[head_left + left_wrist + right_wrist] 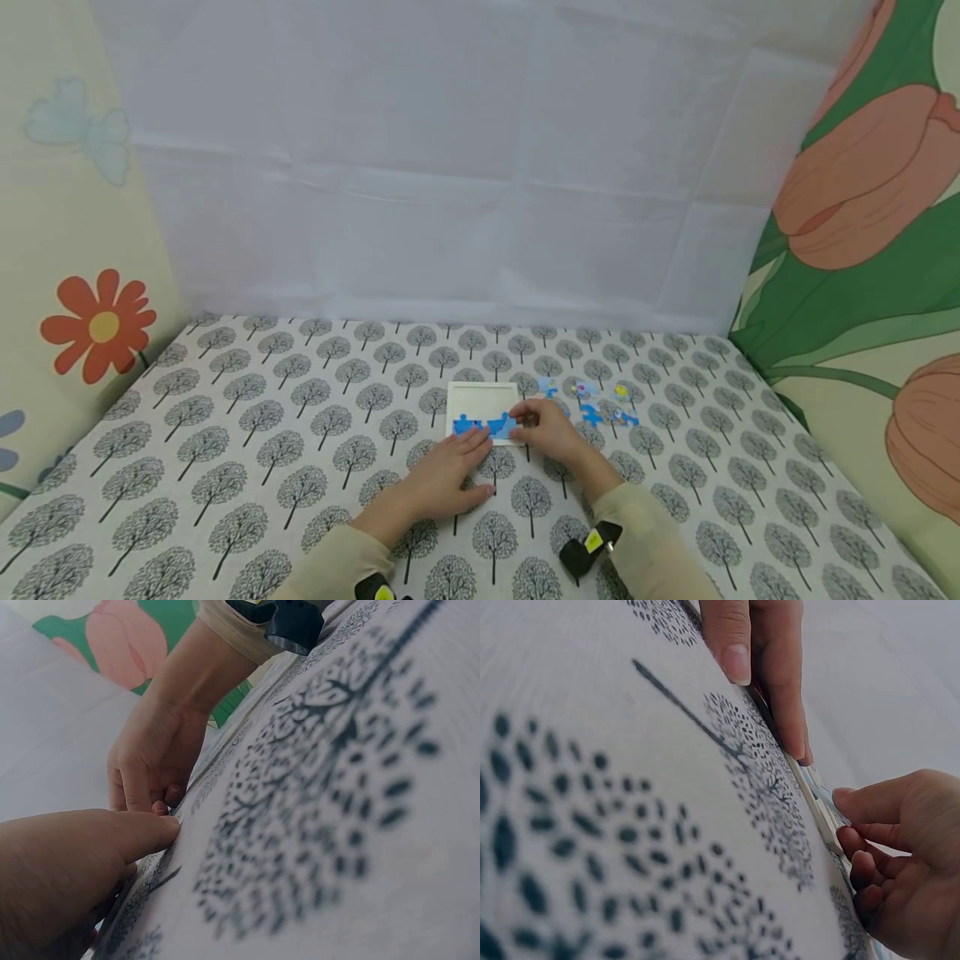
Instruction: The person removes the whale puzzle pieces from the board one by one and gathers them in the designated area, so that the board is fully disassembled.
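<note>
A white square tray (pixel 483 384) lies on the cloth, with joined blue puzzle pieces (pixel 497 426) along its near side. Fingers extended, my left hand (pixel 446 477) rests on the tray's near edge and the pieces at the left; in the left wrist view the left hand (pixel 67 862) has its thumb out over the cloth. My right hand (pixel 553 432) is at the tray's right edge. Seen from the right wrist, the right hand (pixel 915 847) pinches a pale blue piece between thumb and index finger beside the tray rim (pixel 817 814); its shape is mostly hidden.
Several loose puzzle pieces lie right of the tray, including a blue one (pixel 591 415) and a yellow one (pixel 621 392). A tree-patterned cloth (pixel 292 450) covers the table. Behind hangs a white sheet (pixel 450 167), with flowered walls at both sides.
</note>
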### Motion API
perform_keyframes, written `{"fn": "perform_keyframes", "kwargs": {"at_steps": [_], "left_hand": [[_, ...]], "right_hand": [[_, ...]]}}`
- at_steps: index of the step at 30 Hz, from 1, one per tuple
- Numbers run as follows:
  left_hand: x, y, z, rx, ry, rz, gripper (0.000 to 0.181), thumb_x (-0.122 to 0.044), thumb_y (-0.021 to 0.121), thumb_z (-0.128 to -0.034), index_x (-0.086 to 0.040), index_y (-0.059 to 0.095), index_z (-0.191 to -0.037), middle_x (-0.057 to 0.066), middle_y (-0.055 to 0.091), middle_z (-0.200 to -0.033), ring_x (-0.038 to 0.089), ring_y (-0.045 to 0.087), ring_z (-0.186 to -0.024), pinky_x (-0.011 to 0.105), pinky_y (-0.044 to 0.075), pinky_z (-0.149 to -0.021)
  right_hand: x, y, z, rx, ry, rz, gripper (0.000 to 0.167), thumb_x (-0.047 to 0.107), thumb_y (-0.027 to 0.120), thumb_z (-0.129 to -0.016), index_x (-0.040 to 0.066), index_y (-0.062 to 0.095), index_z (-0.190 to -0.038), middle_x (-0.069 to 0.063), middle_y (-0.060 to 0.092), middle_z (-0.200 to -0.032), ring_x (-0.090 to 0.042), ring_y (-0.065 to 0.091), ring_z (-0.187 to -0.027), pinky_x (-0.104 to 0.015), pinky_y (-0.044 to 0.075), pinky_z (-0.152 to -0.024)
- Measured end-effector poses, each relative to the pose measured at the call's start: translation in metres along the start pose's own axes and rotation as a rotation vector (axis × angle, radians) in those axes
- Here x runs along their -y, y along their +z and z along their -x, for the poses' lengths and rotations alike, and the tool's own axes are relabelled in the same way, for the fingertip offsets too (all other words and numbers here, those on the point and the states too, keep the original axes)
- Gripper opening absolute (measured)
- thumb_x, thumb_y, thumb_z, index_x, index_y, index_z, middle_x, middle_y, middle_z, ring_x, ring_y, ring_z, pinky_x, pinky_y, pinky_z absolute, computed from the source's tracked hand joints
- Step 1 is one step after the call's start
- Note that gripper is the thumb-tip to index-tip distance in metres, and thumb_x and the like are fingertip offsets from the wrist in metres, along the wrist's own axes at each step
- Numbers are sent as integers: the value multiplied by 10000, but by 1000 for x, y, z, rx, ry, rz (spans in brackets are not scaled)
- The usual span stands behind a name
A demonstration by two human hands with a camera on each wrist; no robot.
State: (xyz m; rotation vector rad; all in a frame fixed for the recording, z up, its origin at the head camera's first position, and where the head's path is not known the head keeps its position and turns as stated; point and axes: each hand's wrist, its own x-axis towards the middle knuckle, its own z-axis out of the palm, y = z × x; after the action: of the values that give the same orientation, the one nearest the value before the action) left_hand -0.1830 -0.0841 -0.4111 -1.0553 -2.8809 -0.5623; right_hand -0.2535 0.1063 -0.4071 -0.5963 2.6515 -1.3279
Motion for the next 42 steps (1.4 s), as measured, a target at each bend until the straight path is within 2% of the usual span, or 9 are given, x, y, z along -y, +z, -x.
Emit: {"fn": "perform_keyframes", "kwargs": {"at_steps": [7,14,19,24,42], "left_hand": [[1,0,0,0,4,3,615,-362,497,-844,37,358,-1290,152,271,-1362,295,218,-1242,427,194,-990],[1,1,0,2,0,7,613,-360,496,-844,36,358,-1291,153,270,-1362,295,216,-1243,425,193,-991],[1,0,0,-1,3,13,614,-360,495,-846,38,355,-1291,153,266,-1364,295,215,-1244,429,191,-991],[1,0,0,3,-1,17,615,-362,496,-847,34,352,-1294,147,262,-1367,289,210,-1246,427,186,-993],[1,-1,1,22,-6,39,609,-362,489,-853,29,349,-1298,142,254,-1372,286,200,-1250,422,184,-995]], "right_hand": [[-1,-1,0,28,-6,-3,264,43,665,-724,-16,597,-973,-32,566,-828,-131,463,-643,-250,417,-550],[1,-2,0,56,-20,39,282,42,675,-710,-10,590,-974,-31,559,-839,-134,462,-645,-253,417,-547],[0,-1,-1,49,12,31,270,58,673,-719,14,592,-973,-15,555,-845,-135,465,-659,-261,420,-561],[-3,-1,-1,37,8,23,263,56,671,-719,16,597,-968,-15,561,-839,-136,459,-638,-262,417,-547],[-1,-3,0,49,-47,51,245,29,660,-731,-10,600,-966,-39,571,-841,-127,448,-605,-250,409,-518]]}}
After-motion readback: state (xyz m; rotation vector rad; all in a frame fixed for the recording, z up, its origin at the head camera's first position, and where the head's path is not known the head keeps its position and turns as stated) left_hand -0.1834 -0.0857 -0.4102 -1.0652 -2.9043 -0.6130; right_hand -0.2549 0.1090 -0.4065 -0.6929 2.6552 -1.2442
